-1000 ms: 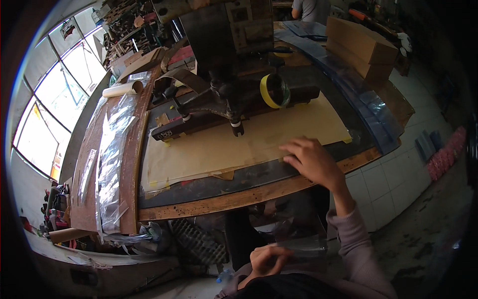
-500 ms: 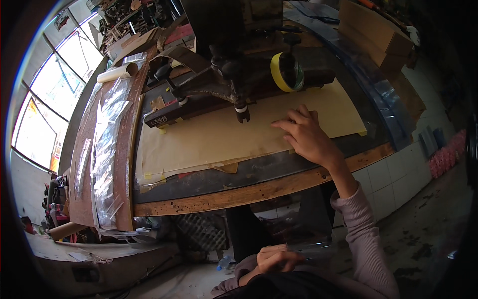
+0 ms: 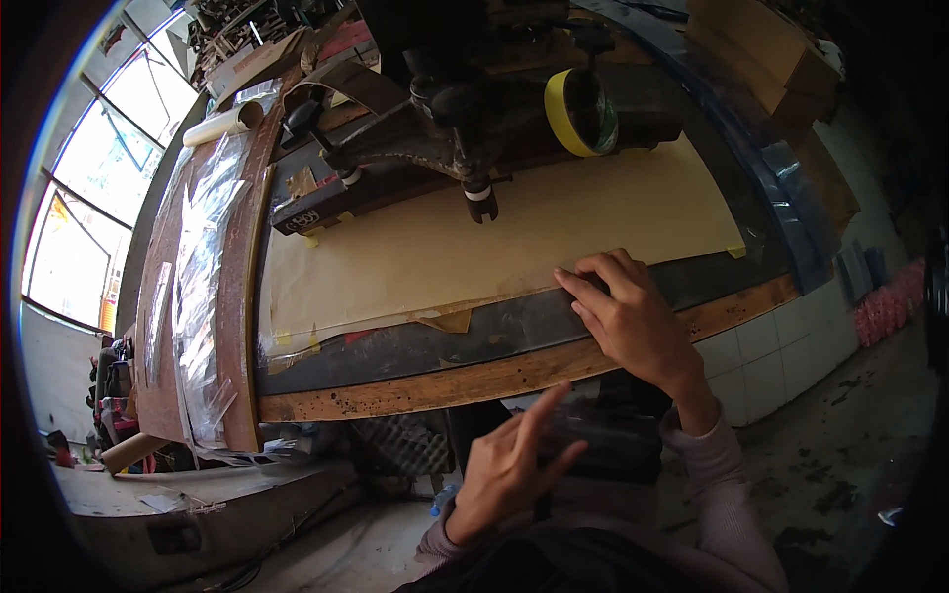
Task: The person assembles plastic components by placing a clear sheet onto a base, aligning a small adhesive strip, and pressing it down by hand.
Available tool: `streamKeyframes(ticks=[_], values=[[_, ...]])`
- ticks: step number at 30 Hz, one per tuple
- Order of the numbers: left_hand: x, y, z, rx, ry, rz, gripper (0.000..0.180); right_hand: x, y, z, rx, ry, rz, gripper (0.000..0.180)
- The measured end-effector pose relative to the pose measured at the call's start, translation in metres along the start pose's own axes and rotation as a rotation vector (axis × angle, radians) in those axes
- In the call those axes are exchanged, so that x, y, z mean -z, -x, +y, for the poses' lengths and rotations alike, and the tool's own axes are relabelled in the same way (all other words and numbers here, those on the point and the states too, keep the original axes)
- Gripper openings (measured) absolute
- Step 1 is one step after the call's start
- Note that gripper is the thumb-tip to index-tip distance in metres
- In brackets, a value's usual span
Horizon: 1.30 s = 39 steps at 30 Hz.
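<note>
A wide cream paper sheet (image 3: pixel 415 262) lies on the dark worktable top (image 3: pixel 484 336), with small bits of yellow tape at its corners. At the sheet's near edge, right of its middle, is my right hand (image 3: pixel 638 326); its fingers are bent and apart, and nothing shows between them. Lower down, in front of the table, my left hand (image 3: pixel 504 469) is raised with index finger and thumb spread. Something clear like plastic film (image 3: pixel 603 425) shows faintly beside it; whether the hand touches it I cannot tell. Above the sheet stands a dark metal machine arm (image 3: pixel 460 158).
A roll of yellow tape (image 3: pixel 568 114) hangs on the machine. The table has a wooden front edge (image 3: pixel 425 385). At left, clear plastic strips (image 3: pixel 203 287) and a paper roll (image 3: pixel 222 126) lie on a brown board. A cardboard box (image 3: pixel 761 59) stands at the far right.
My right hand has come back from over the sheet to its near edge. My left hand has risen from my lap, its curled fingers now spread. The view has shifted slightly.
</note>
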State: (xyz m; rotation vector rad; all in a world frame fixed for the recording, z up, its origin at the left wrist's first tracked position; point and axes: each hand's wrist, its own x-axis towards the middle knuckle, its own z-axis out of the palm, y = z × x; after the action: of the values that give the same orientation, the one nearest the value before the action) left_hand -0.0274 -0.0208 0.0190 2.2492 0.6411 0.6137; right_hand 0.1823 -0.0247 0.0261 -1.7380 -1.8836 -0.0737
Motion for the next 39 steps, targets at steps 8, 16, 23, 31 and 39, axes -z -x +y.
streamKeyframes(ticks=[8, 16, 23, 31, 39], values=[[0.034, -0.045, 0.001, 0.085, -0.449, -0.184, 0.099, 0.001, 0.022, -0.008, -0.082, 0.024, 0.053, 0.028], [0.032, -0.047, -0.006, 0.161, -0.583, -0.250, 0.112, -0.011, 0.033, -0.010, -0.119, 0.049, 0.092, 0.027], [0.031, -0.049, -0.004, 0.186, -0.556, -0.249, 0.110, -0.005, 0.033, -0.011, -0.123, 0.099, 0.055, 0.027], [0.038, -0.059, -0.020, 0.138, -0.138, -0.195, 0.090, -0.011, 0.006, 0.005, -0.057, 0.260, 0.002, 0.029], [0.040, -0.059, -0.031, 0.113, 0.206, -0.144, 0.058, -0.025, -0.045, 0.050, -0.001, 0.325, -0.006, 0.030]])
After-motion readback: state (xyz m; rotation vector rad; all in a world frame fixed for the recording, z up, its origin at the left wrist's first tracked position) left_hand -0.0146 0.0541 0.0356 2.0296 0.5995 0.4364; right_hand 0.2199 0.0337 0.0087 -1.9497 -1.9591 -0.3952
